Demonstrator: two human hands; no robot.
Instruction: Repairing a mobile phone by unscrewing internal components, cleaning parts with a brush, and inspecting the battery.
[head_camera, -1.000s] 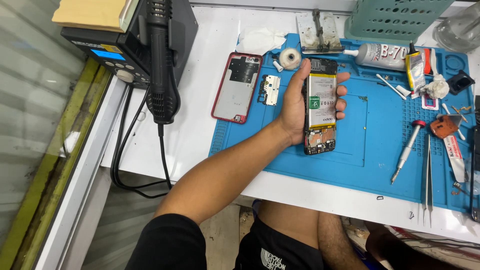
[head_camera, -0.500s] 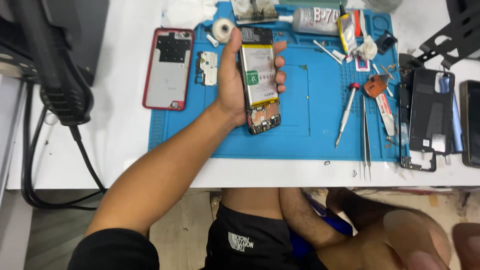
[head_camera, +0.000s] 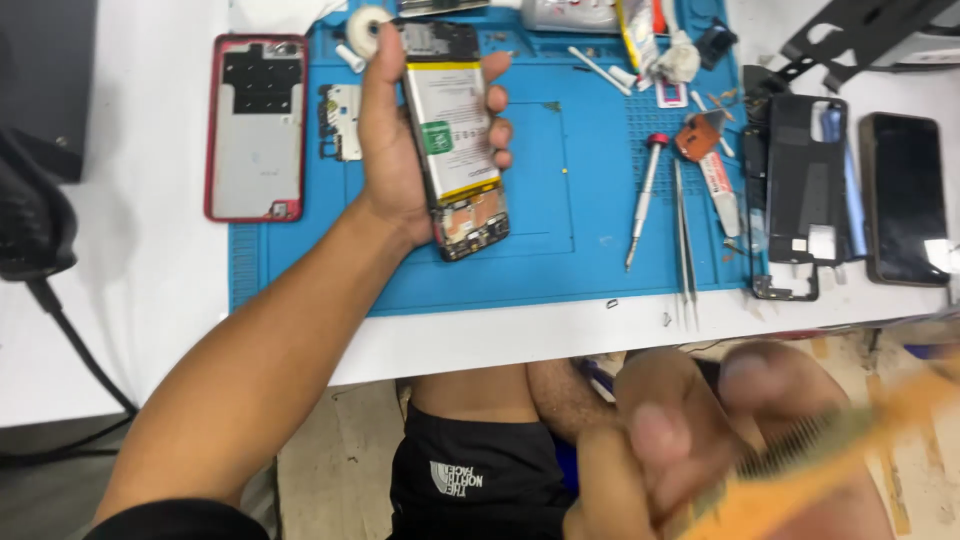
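At the far left edge a black cable (head_camera: 60, 320) runs down across the white table (head_camera: 150, 300). Just right of it, in the upper left of the frame, a red-rimmed phone back cover (head_camera: 256, 128) lies face down, half on the table and half on the blue mat (head_camera: 560, 200). Beside it sits a small white phone part (head_camera: 342, 122). Upper centre, the left hand (head_camera: 400, 150) is wrapped around an opened phone (head_camera: 452, 140), thumb on one long edge and fingers curled over the other, holding it above the mat with its battery and circuit board showing. Right of centre on the mat lie a screwdriver (head_camera: 645, 200) and tweezers (head_camera: 685, 245), side by side. At the upper right a black phone frame (head_camera: 800, 200) and a dark phone (head_camera: 903, 195) lie near each other. At the lower right, close to the camera and blurred, the right hand (head_camera: 680, 450) is closed around an orange tool (head_camera: 830, 450).
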